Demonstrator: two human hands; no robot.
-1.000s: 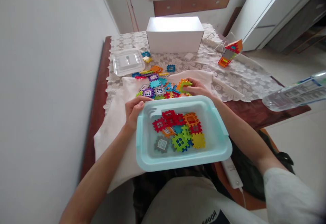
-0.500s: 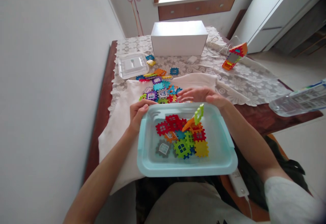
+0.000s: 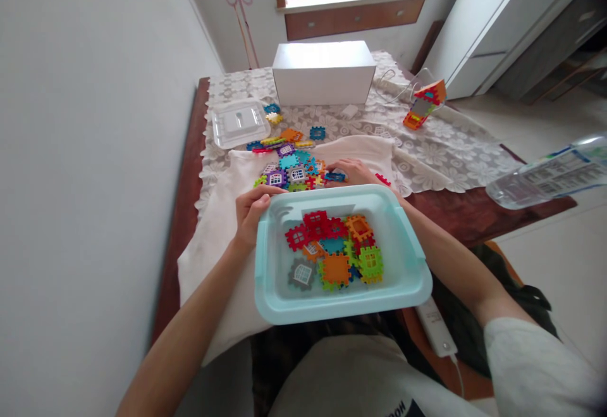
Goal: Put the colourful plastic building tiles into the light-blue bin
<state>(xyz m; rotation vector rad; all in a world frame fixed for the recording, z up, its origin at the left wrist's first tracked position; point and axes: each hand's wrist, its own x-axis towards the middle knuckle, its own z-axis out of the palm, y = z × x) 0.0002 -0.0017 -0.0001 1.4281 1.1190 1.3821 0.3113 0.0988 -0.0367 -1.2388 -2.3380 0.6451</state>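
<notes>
Now, L to R: left hand [image 3: 251, 213] still pinches the far-left rim of the bin [image 3: 412, 259], grip closed on it, holding it steady at the tabletop [image 3: 474, 211] edge over the lap. Inside, the tiles [image 3: 334, 246] have changed: the green and orange pieces that were mid-air half a sec ago now lie flat on the heap, orange one near the front. So that drop is done & the bin count is up. Right hand [image 3: 351, 171] is back out on the loose pile [image 3: 294, 167] on the cloth [image 3: 218, 214], fingers curled over a blue tile [image 3: 334, 176]; can't tell if it's gripped or just touched. Plenty of pile left.
</notes>
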